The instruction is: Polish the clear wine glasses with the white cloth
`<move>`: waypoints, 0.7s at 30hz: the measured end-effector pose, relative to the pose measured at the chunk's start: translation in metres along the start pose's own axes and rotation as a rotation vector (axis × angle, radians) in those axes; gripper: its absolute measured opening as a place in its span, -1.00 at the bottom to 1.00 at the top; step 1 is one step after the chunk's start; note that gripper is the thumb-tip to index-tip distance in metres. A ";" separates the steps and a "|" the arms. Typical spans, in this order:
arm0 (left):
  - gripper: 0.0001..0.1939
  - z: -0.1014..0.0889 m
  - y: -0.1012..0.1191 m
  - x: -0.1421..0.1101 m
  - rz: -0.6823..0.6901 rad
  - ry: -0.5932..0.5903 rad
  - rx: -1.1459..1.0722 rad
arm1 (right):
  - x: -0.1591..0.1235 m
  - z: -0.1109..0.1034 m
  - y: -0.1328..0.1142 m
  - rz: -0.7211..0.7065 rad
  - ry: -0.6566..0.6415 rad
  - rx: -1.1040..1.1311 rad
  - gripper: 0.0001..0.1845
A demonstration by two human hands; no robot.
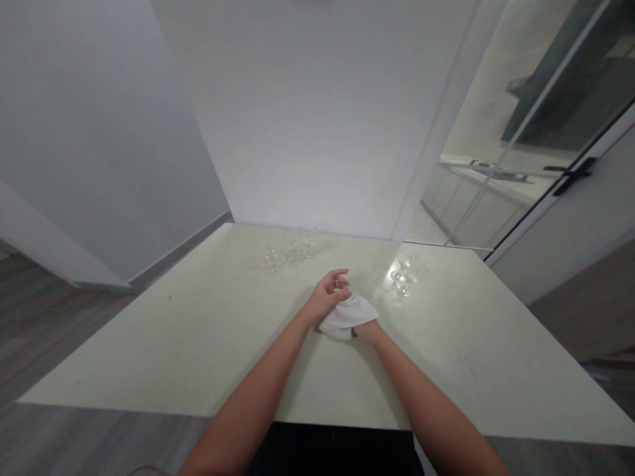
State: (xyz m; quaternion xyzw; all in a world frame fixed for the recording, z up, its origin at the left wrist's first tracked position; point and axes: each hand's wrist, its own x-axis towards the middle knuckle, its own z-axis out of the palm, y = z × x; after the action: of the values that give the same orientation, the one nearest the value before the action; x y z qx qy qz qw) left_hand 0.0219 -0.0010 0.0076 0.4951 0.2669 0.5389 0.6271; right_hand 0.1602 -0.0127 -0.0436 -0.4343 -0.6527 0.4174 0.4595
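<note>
Head view looks down on a wide pale tabletop (173, 344) that fills the middle of the scene, pushed against a white wall (317, 112) on the far side, with a glass door (536, 132) to the far right and grey floor (44, 311) on the left

Both bare arms reach out from the near edge and meet over the middle of the tabletop. Between them is a white cloth (347, 317), bunched into a soft lump just above or on the surface; which of the two cannot be told. The right hand (366, 328) is mostly buried under it, so whether its fingers are together or apart cannot be told, though it seems to be holding the cloth from beneath. The left hand (330, 291) sits at the cloth's far-left edge, palm turned up, fingers curled loosely and slightly apart; something small and clear may lie within them, but it is too faint to be sure

Further off stand two clusters of glasses: one (290, 251) at the far centre near the wall, another (407, 271) to the far right of the hands, catching a bright glare

The cloth looks light, limp and easy to grip anywhere by pinching a fold. The glasses look thin, slick and breakable, best taken round the bowl or stem with a gentle hold
</note>
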 end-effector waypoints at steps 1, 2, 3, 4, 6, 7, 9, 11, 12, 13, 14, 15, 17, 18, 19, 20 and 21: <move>-0.40 0.000 -0.002 0.001 -0.004 0.022 -0.004 | 0.001 0.001 0.003 0.007 0.013 -0.002 -0.68; -0.42 0.000 -0.003 0.001 -0.014 0.030 -0.022 | 0.001 0.002 0.006 0.004 0.021 0.014 -0.68; -0.44 -0.001 -0.003 0.001 -0.024 0.023 -0.049 | 0.000 0.002 0.007 -0.001 0.018 0.049 -0.69; -0.46 -0.003 -0.002 0.000 -0.034 -0.002 -0.083 | -0.003 0.002 0.007 -0.002 0.007 0.105 -0.70; -0.45 -0.005 0.000 -0.002 -0.053 -0.089 -0.148 | -0.009 0.002 0.002 0.043 -0.023 0.277 -0.71; -0.43 -0.006 0.002 -0.003 -0.059 -0.133 -0.174 | -0.012 0.001 -0.002 0.097 -0.041 0.383 -0.70; -0.37 -0.007 0.005 -0.004 -0.051 -0.180 -0.212 | -0.016 0.001 -0.013 0.248 -0.069 0.602 -0.68; -0.36 -0.006 0.006 -0.004 -0.017 -0.154 -0.236 | -0.016 0.001 -0.024 0.316 -0.020 0.737 -0.66; -0.37 -0.006 0.006 -0.004 0.006 -0.119 -0.246 | -0.014 0.001 -0.028 0.299 0.024 0.769 -0.68; -0.40 -0.007 0.006 -0.003 0.025 -0.080 -0.259 | -0.011 0.001 -0.031 0.273 0.063 0.786 -0.70; -0.42 -0.007 0.006 -0.002 0.039 -0.038 -0.277 | -0.008 0.001 -0.033 0.244 0.110 0.794 -0.72; -0.45 -0.008 0.006 0.000 0.050 0.008 -0.300 | -0.005 -0.001 -0.034 0.223 0.161 0.795 -0.72; -0.49 -0.011 0.007 0.002 0.072 0.103 -0.356 | -0.001 -0.004 -0.031 0.211 0.278 0.778 -0.71; -0.51 -0.013 0.008 0.003 0.085 0.146 -0.382 | 0.000 -0.006 -0.028 0.218 0.336 0.758 -0.70; -0.53 -0.015 0.009 0.004 0.099 0.182 -0.404 | 0.000 -0.007 -0.025 0.231 0.375 0.728 -0.70; -0.54 -0.016 0.009 0.005 0.114 0.211 -0.417 | -0.001 -0.008 -0.022 0.241 0.384 0.689 -0.69; -0.55 -0.017 0.010 0.005 0.126 0.230 -0.418 | -0.002 -0.009 -0.019 0.244 0.362 0.640 -0.68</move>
State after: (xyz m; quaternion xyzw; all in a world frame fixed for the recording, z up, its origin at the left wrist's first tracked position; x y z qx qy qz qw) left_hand 0.0045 0.0089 0.0114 0.3056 0.1878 0.6735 0.6463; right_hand 0.1659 -0.0187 -0.0245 -0.4100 -0.3412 0.5684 0.6264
